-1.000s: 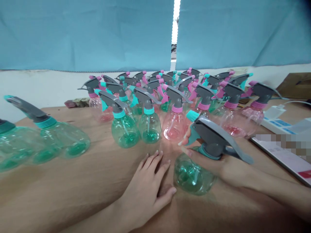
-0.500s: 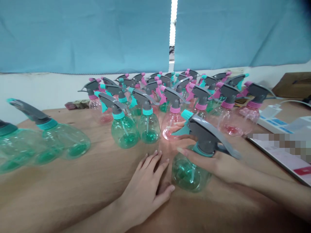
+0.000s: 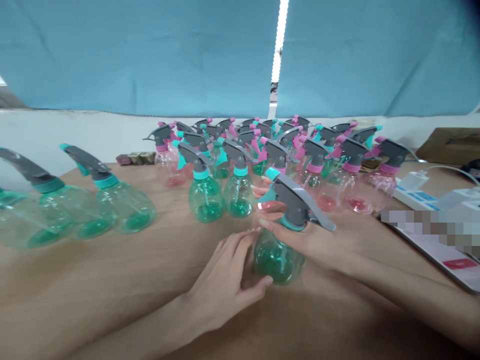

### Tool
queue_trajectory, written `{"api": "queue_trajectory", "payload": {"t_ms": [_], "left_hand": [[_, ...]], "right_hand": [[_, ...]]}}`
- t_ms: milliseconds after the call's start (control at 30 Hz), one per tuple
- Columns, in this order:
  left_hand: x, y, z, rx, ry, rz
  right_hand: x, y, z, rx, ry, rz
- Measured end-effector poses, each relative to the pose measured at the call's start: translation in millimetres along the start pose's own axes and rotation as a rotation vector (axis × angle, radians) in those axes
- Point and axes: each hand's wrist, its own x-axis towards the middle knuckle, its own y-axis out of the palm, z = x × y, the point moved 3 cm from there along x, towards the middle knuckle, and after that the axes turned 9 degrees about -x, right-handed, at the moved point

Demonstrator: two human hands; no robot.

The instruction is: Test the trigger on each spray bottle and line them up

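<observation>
A green, see-through spray bottle (image 3: 279,262) with a grey trigger head and turquoise nozzle and collar stands slightly tilted in front of me. My right hand (image 3: 300,240) holds it just below the collar, thumb on the near side, the other fingers reaching round behind the trigger. Close to the bottle's left side is my left hand (image 3: 225,282), fingers stretched forward and thumb apart. Its fingertips are at the bottle's body; I cannot tell whether they touch. Behind these hands stand two green spray bottles (image 3: 206,197) and a row of pink ones (image 3: 360,187).
More spray bottles, pink and green, crowd the back of the wooden table (image 3: 123,280). Several green bottles (image 3: 129,207) stand at the left. To the right are a phone-like device (image 3: 423,245), a white power strip (image 3: 416,195) and a brown box (image 3: 446,147).
The held spray bottle has moved left with my right hand, closer to my left hand. My left hand's fingers have drawn closer together beside it. The view has turned slightly left.
</observation>
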Motion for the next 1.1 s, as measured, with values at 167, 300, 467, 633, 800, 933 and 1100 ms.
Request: {"api": "queue_trajectory", "payload": {"t_ms": [167,300,467,633,800,933,1100], "left_hand": [[-18,-21,3,0.055,-0.031,-0.076],[-39,-36,9,0.144,-0.054,-0.147],[-63,-56,14,0.213,-0.043,-0.260],[-77,-76,14,0.145,-0.062,-0.323],[-88,-89,23,0.120,-0.048,-0.433],[-93,-93,32,0.207,-0.016,-0.538],[-95,-97,35,0.319,0.011,-0.556]], "right_hand": [[2,31,12,-0.014,-0.077,0.044],[6,59,23,-0.016,-0.121,0.092],[15,94,39,0.086,-0.249,0.073],[21,125,60,0.187,-0.306,0.141],[25,139,79,0.158,-0.341,0.183],[30,142,83,0.126,-0.373,0.197],[35,135,82,0.037,-0.455,0.238]]}}
